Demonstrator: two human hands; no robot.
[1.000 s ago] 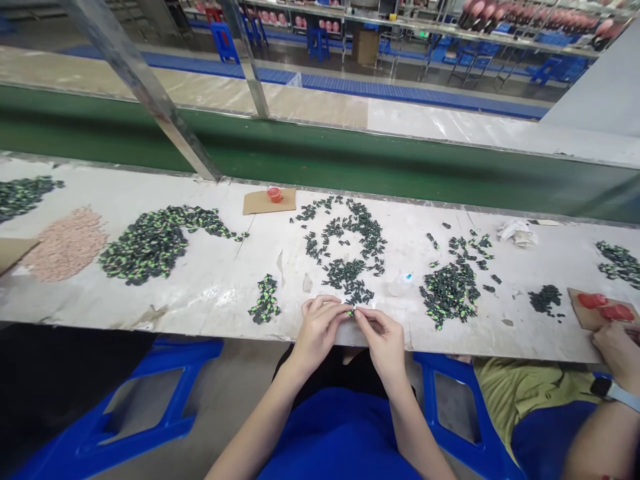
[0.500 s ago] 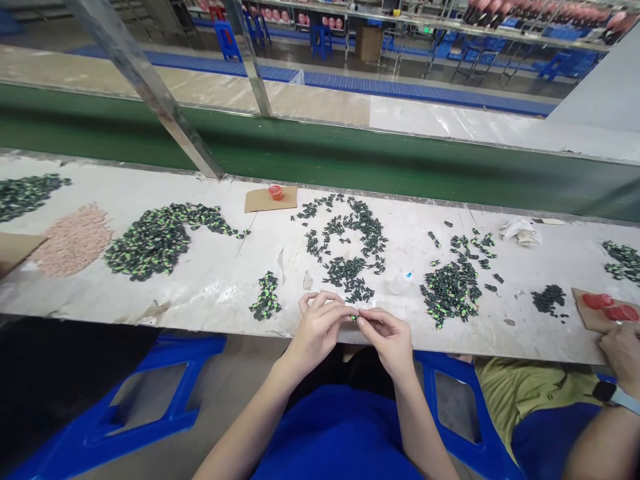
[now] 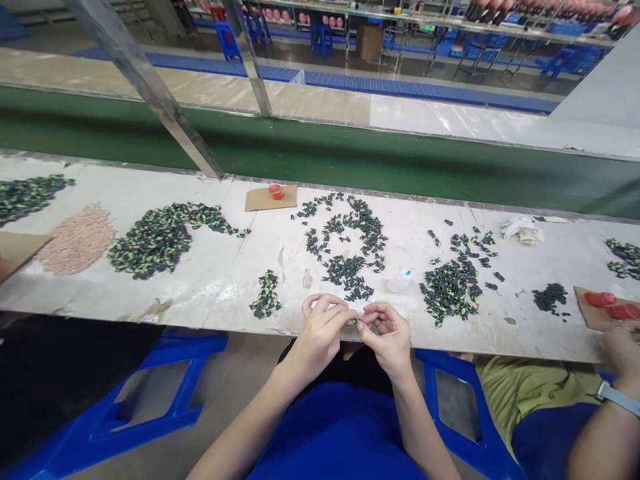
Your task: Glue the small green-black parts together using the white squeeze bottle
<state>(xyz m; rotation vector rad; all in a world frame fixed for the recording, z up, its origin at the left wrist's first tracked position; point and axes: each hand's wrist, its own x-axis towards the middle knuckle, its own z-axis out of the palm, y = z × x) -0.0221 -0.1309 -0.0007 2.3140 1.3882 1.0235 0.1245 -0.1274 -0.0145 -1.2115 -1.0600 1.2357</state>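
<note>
Both hands meet over the table's near edge around a small black-and-green piece (image 3: pixel 355 321). My left hand (image 3: pixel 323 330) pinches it between thumb and fingertips. My right hand (image 3: pixel 387 333) has its thumb and finger closed at the piece's other side, its remaining fingers curled; most of the piece is hidden. Just beyond my hands lies a scattered pile of small black pieces (image 3: pixel 345 267). To the left sits a small cluster of black-and-green pieces (image 3: pixel 265 295), and to the right a larger heap of similar pieces (image 3: pixel 451 290).
A small red-filled cup (image 3: pixel 275 192) stands on cardboard (image 3: pixel 255 200). A clear bottle with a blue tip (image 3: pixel 400 283) is beyond my right hand. Further left are a big black-and-green heap (image 3: pixel 150 243) and a pinkish heap (image 3: pixel 77 240). A co-worker's hand (image 3: pixel 623 347) is at the right.
The fingers of my right hand have shifted and lifted slightly around the small piece. My left hand stays nearly in place. The co-worker's hand and wrist have turned.
</note>
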